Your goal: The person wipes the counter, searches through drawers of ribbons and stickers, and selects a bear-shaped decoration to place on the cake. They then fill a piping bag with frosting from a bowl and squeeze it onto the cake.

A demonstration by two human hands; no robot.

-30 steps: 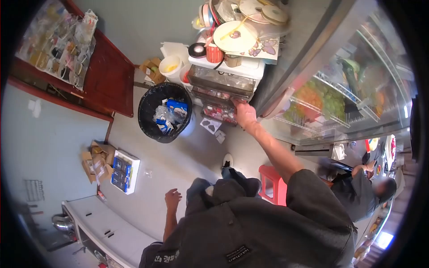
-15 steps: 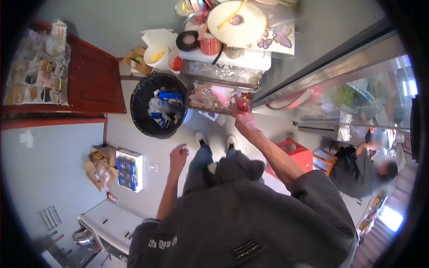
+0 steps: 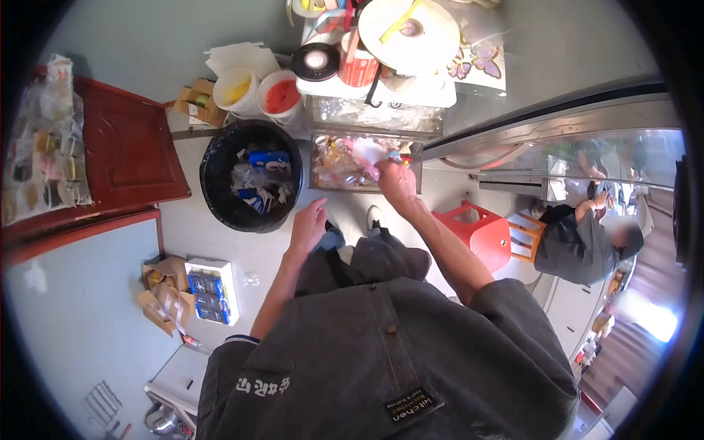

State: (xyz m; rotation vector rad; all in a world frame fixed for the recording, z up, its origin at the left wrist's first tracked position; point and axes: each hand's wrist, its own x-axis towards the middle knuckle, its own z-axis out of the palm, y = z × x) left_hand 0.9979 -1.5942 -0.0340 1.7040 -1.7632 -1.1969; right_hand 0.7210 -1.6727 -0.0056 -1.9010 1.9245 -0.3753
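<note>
Here the drawer unit (image 3: 443, 94) is standing ahead, and one drawer (image 3: 341, 190) is sitting pulled out, packets (image 3: 331, 163) crowding it. The right hand (image 3: 397, 183) is resting at its right front corner, fingers bunched narrowly beside a pale packet (image 3: 369, 150); whether they're pinching it, I can't tell. The left hand (image 3: 309, 224) is hanging loosely open short of the front edge, nothing showing in it. Good handling here, I'd judge, is calling for a light fingertip pinch, a level drawer and a lift clear of the rim; thin wrap could be snagging on its neighbours.

Around that, the glass door (image 3: 616, 150) is filling the right side, a co-worker (image 3: 576, 246) sitting beyond the stool (image 3: 488, 238), which is standing close to the right forearm. The bin (image 3: 211, 183) is crowding the drawer's left, so anything slipping that way could be dropping in. Behind it, the yellow tub (image 3: 236, 89) and red tub (image 3: 281, 95) are standing side by side; up top, a big spool (image 3: 440, 37) is lying near a black roll (image 3: 316, 61).
</note>
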